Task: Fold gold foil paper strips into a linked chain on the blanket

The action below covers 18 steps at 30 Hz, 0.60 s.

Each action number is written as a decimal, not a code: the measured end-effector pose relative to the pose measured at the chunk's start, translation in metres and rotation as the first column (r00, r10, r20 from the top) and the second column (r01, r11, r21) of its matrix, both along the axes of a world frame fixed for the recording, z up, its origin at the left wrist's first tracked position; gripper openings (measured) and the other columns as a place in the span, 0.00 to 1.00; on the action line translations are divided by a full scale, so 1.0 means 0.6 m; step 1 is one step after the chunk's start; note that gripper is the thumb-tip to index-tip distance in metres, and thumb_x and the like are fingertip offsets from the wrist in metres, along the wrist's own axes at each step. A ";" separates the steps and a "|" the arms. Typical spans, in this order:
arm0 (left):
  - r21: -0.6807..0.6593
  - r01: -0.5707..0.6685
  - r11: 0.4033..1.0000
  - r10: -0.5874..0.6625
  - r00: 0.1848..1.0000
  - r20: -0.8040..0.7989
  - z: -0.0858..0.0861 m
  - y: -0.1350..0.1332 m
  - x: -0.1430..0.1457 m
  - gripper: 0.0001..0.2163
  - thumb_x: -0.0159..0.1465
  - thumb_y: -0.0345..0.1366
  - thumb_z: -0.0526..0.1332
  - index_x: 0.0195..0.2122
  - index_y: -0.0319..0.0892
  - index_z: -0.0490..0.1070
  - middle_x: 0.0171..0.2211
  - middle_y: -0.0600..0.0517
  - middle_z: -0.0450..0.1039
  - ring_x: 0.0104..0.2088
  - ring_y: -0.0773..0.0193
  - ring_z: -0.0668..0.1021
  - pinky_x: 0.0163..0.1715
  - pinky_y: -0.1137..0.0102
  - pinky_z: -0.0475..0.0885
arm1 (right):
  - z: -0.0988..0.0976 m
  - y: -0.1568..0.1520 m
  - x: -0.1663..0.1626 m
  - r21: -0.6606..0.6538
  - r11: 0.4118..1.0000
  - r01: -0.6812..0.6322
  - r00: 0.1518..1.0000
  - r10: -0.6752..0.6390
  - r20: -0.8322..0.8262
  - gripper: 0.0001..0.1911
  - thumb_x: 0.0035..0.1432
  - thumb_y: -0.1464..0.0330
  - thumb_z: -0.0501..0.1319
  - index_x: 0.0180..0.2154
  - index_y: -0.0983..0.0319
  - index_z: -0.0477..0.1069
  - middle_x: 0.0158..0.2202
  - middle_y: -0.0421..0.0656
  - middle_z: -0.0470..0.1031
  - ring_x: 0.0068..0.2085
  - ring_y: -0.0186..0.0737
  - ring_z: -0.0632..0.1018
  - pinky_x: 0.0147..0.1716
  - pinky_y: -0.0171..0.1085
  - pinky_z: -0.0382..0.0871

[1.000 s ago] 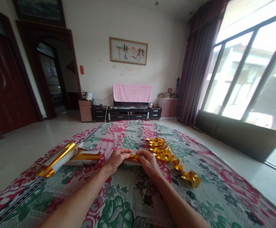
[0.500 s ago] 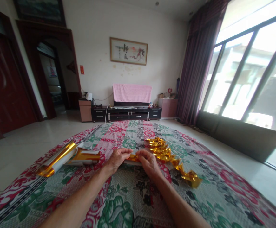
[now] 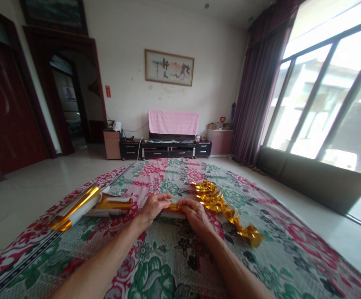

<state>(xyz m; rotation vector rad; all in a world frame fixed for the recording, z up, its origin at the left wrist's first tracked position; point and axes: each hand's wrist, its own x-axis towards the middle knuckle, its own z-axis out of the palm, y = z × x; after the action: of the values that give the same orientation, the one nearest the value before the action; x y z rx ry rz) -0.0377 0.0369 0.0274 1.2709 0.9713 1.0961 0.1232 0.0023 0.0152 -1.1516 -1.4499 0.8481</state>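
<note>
My left hand [image 3: 153, 207] and my right hand [image 3: 194, 212] meet at the middle of a floral cloth [image 3: 168, 257]. Both are closed in a pinch on a small piece of gold foil paper [image 3: 175, 207] that lies flat between them. Just behind my right hand a row of folded gold foil pieces [image 3: 213, 199] runs back and to the right, ending in one larger crumpled piece [image 3: 251, 235]. To the left of my left hand lies a stack of gold foil sheets [image 3: 113, 205], partly curled.
A longer curled roll of gold and white foil [image 3: 74, 208] rests near the cloth's left edge. Tiled floor [image 3: 28, 187] surrounds the cloth. A dark TV cabinet [image 3: 168, 148] under a pink cover stands at the far wall, with large windows [image 3: 323, 104] on the right.
</note>
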 end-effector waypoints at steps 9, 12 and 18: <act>-0.036 0.089 0.995 -0.087 0.995 0.044 -0.007 0.005 -0.005 0.17 0.43 0.31 0.64 0.36 0.36 0.74 0.20 0.56 0.70 0.20 0.72 0.69 0.24 0.76 0.62 | -0.009 0.006 0.004 0.013 1.000 -0.004 0.999 0.005 -0.054 0.14 0.48 0.66 0.54 0.32 0.64 0.75 0.26 0.40 0.73 0.27 0.34 0.69 0.27 0.31 0.62; -0.022 0.106 0.994 -0.106 0.994 -0.007 -0.007 0.008 -0.010 0.17 0.44 0.32 0.65 0.37 0.37 0.74 0.21 0.55 0.71 0.22 0.72 0.70 0.26 0.76 0.63 | -0.014 0.009 0.003 0.055 0.998 0.026 0.999 -0.027 0.029 0.15 0.50 0.65 0.53 0.34 0.63 0.74 0.25 0.39 0.71 0.26 0.33 0.68 0.26 0.30 0.62; 0.014 0.107 0.994 -0.104 0.984 -0.147 0.001 0.006 -0.012 0.15 0.46 0.31 0.62 0.36 0.36 0.75 0.23 0.53 0.74 0.23 0.69 0.72 0.28 0.74 0.65 | -0.008 0.003 -0.002 0.170 0.980 0.099 0.975 -0.130 0.179 0.15 0.51 0.66 0.52 0.35 0.63 0.74 0.21 0.38 0.67 0.24 0.32 0.65 0.23 0.29 0.59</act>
<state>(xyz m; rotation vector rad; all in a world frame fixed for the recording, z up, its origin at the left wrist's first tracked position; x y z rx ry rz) -0.0451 0.0407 0.0279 1.4205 0.9908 0.9443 0.1219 0.0040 0.0101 -1.2059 -1.5591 0.5427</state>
